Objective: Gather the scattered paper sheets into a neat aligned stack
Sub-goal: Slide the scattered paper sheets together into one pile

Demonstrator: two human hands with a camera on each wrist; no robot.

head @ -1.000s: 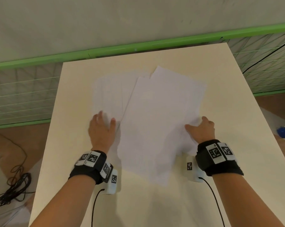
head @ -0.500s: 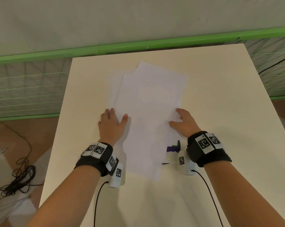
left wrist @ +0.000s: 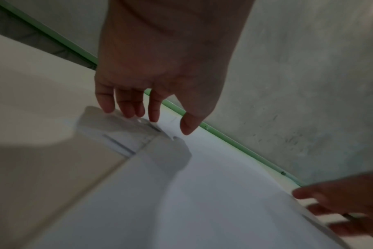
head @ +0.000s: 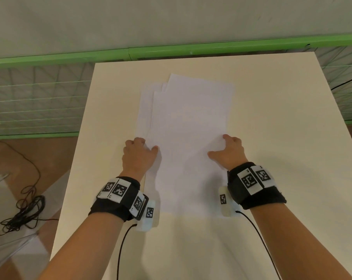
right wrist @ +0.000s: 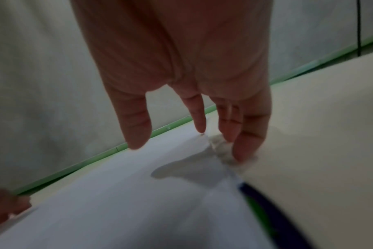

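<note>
Several white paper sheets (head: 187, 138) lie overlapped in one pile on the cream table (head: 282, 138); the left and far edges are still staggered. My left hand (head: 138, 152) stands at the pile's left edge, fingers (left wrist: 128, 109) pointing down with their tips on the sheet edges and the thumb over the top sheet. My right hand (head: 227, 150) mirrors it at the right edge, fingertips (right wrist: 243, 151) down against the paper (right wrist: 138, 202), thumb above it. Neither hand grips a sheet. The right hand (left wrist: 341, 202) also shows in the left wrist view.
A green rail (head: 171, 50) and wire mesh run behind the table's far edge. A tangle of black cable (head: 23, 215) lies on the floor at the left. A dark blue and green strip (right wrist: 266, 210) shows blurred by the paper's right edge.
Both hands have slid toward each other, pushing the spread sheets into a narrower, straighter pile. Fingers that lay flat now stand on their tips at the pile's sides.
</note>
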